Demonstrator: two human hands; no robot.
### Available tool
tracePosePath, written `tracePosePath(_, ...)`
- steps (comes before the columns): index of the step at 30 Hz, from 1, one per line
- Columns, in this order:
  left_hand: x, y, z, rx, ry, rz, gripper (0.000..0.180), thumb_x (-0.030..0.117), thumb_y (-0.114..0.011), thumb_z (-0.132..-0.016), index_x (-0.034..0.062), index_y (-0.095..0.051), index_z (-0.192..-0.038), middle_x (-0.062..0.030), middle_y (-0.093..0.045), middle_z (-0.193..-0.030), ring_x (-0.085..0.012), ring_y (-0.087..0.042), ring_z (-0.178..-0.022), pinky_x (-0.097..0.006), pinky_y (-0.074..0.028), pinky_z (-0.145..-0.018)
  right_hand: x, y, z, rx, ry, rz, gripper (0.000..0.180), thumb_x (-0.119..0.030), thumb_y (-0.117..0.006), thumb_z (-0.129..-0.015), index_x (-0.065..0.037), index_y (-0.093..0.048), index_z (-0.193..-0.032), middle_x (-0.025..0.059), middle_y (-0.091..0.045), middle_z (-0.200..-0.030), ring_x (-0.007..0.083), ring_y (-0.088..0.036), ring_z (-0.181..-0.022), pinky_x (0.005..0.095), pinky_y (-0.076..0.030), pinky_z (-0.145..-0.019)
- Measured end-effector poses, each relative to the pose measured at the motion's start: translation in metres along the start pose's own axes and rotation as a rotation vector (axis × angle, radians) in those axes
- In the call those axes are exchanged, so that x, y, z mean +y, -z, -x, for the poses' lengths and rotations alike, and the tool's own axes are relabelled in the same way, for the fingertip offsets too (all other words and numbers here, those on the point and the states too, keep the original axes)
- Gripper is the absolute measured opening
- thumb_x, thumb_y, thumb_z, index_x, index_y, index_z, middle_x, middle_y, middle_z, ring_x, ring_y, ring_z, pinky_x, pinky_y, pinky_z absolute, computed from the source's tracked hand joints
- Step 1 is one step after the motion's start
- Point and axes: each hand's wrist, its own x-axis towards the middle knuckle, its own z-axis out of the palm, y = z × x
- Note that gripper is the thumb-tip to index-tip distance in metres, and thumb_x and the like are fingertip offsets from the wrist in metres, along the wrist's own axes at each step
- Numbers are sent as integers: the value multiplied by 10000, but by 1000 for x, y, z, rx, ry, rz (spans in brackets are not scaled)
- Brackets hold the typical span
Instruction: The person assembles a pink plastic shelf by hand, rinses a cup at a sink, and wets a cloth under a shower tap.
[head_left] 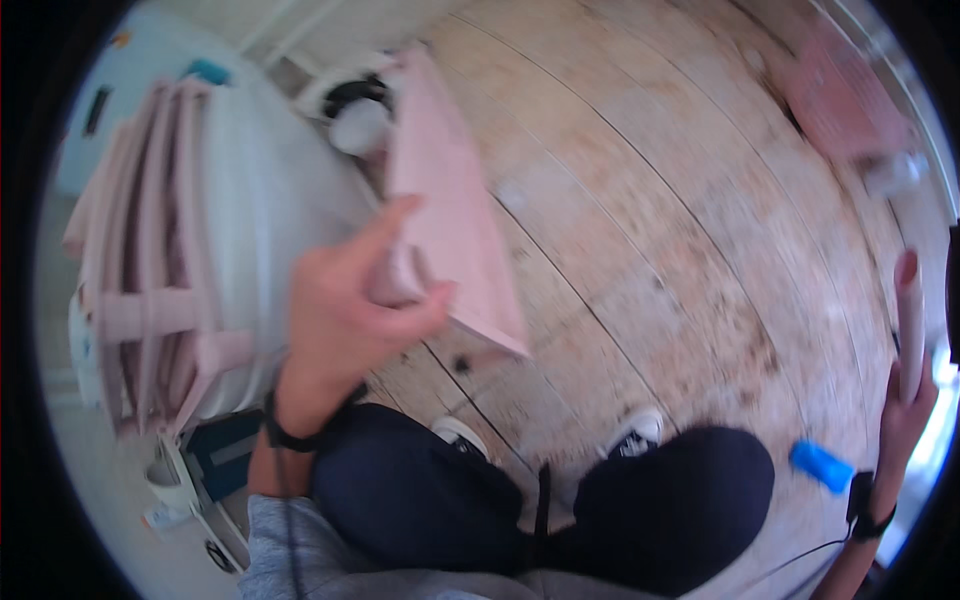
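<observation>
Worn, pale floorboards [640,230] fill most of my view, scuffed and patchy, with the person's dark trouser legs and two dark shoes with white toes at the bottom edge. My left hand [345,310] has its grip closed on a flat pink panel [450,220]: the thumb lies across its near face and the fingers curl behind its lower edge, so the panel is off the floor and tilted, its far end pointing up toward a white roll [358,125] and some dark clutter by the wall. A dark band sits on that wrist. Just to the left of the hand stands a pink slatted frame [150,270] leaning with a white board [255,200], and I judge the panel in hand to be of the same set by its colour. My right hand [905,410], at the right rim, is wrapped around the lower part of a slim pink rod [910,320] held upright; the blur keeps me from saying how firmly. A small blue thing [822,466] lies on the floor near that wrist, and another pink slatted piece [845,95] rests on the boards in the far right corner, well apart from both hands. As I read it, the work is partway along: the frame at the left looks partly put together, while the panel, the rod and the far piece are not yet joined to anything.
</observation>
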Motion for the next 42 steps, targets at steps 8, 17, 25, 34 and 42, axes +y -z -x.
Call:
tracePosePath(8,31,16,1,0,-122,-131,588,403,-800,-751,116,-682,-1251,-114,-603,-597,-304,-617,-513,-397,-486,-502,-163,9,-53,-47,403,-367,372,-7,-745,-724,-33,-546,-1038,190,-586,-821,369,-602,-766,417,-447,-671)
tracePosePath(17,18,56,3,186,100,-68,558,441,-766,-773,130,-684,-1229,-113,-637,-660,-331,-651,-625,-425,-501,-577,-473,76,-148,-495,854,-1324,598,-172,-733,-856,-97,-386,-1336,83,-599,-868,164,-612,-746,318,-495,-640)
tracePosePath(25,42,125,12,310,221,117,424,465,-706,-805,122,-704,-1053,-168,-658,-721,-379,-669,-680,-478,-514,-619,-674,167,-134,-743,899,-1329,520,-131,-606,-863,24,-395,-1312,170,-666,-855,241,-684,-696,374,-542,-600)
tracePosePath(34,119,243,21,229,332,284,372,380,-752,-791,124,-716,-1059,-88,-636,-672,-303,-638,-589,-429,-502,-556,-786,205,-123,-252,1136,-629,433,-293,-598,-880,28,-562,-1168,221,-729,-896,397,-725,-789,507,-562,-710)
tracePosePath(42,186,394,51,506,286,280,609,243,-812,-657,22,-706,-1214,-109,-686,-713,-270,-668,-591,-367,-553,-575,-653,270,-230,-589,975,-456,442,-391,-590,-966,-54,-567,-1250,221,-708,-868,413,-695,-817,503,-540,-711)
